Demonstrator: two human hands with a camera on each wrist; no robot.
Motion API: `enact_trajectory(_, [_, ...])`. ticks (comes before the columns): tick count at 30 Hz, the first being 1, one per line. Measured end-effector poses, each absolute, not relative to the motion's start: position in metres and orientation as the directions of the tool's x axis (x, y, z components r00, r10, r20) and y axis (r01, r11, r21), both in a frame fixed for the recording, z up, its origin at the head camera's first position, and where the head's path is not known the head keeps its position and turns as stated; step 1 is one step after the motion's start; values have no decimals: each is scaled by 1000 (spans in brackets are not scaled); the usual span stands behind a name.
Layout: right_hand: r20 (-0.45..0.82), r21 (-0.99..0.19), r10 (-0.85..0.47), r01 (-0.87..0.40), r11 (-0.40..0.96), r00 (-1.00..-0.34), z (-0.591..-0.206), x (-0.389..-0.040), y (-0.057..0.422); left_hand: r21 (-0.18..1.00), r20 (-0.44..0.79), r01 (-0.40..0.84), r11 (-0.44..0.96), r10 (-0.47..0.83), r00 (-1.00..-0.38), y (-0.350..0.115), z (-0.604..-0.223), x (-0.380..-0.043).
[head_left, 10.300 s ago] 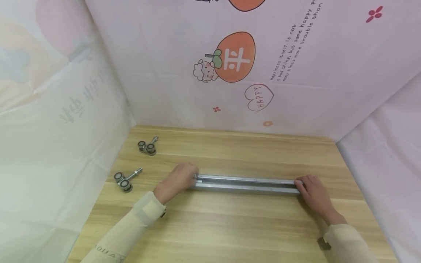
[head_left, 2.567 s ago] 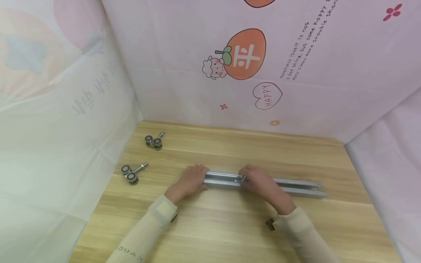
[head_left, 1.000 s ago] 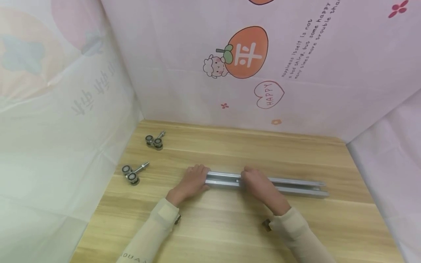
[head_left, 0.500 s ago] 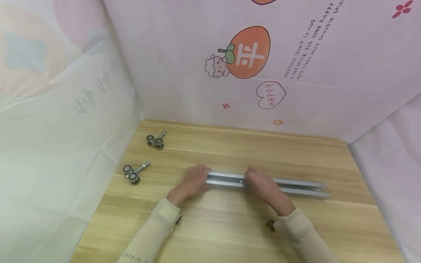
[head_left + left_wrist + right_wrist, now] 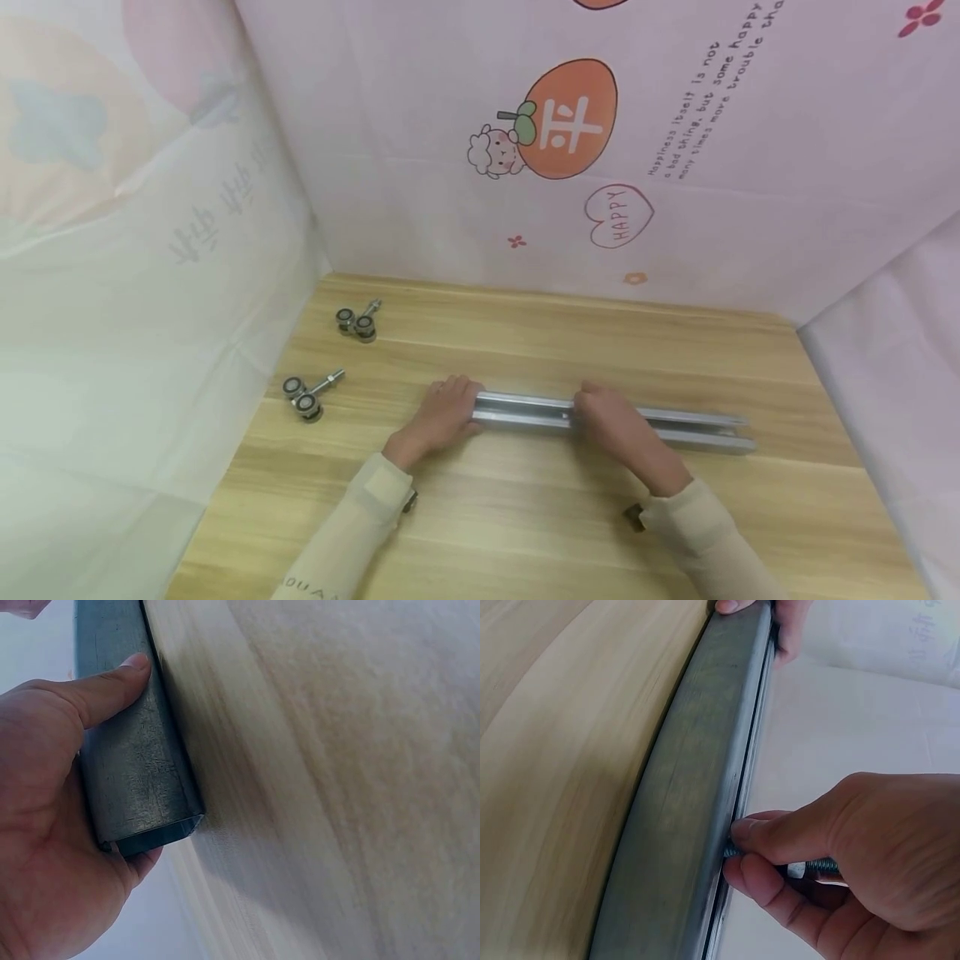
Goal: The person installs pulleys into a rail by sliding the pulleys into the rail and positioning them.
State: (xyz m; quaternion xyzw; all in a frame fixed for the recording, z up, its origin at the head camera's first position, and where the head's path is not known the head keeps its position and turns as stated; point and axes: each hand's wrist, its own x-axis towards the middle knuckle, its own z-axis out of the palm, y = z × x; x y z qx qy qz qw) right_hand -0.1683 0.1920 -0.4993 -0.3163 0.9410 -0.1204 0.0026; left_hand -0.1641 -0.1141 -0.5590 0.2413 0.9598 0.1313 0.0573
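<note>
A straight galvanized metal rail (image 5: 525,421) with a lengthwise slot on top lies across the wooden table. My left hand (image 5: 442,412) grips its left end; in the left wrist view the thumb (image 5: 112,690) presses the near side wall. Partway along the rail, my right hand (image 5: 615,425) pinches a threaded bolt (image 5: 823,865) that stands out of the slot. A pale nut (image 5: 796,869) sits on the bolt. Whatever the bolt joins inside the rail is hidden. My left fingers appear at the rail's far end in the right wrist view.
Two twin-wheeled roller hangers with threaded bolts lie at the table's left: one near the back (image 5: 356,323), one closer (image 5: 307,398). Printed white cloth (image 5: 420,217) walls in the back and both sides of the wooden table (image 5: 510,525).
Earlier, my right hand held the rail's right end; later it pinched the bolt near the middle. Over the last second it has slid rightward along the slot. My left hand stays at the left end.
</note>
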Motion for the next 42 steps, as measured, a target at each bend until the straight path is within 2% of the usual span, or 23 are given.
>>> enact_trajectory(15, [58,-228,-538,-536,813,-841,-500,-167,216,295,-42,435,851,466,-884,-112,-559,-164])
enact_trajectory(42, [88,-254,-509,-514,820,-856,-501,-164,243,345,-16,435,832,468,-883,-113,-558,-161])
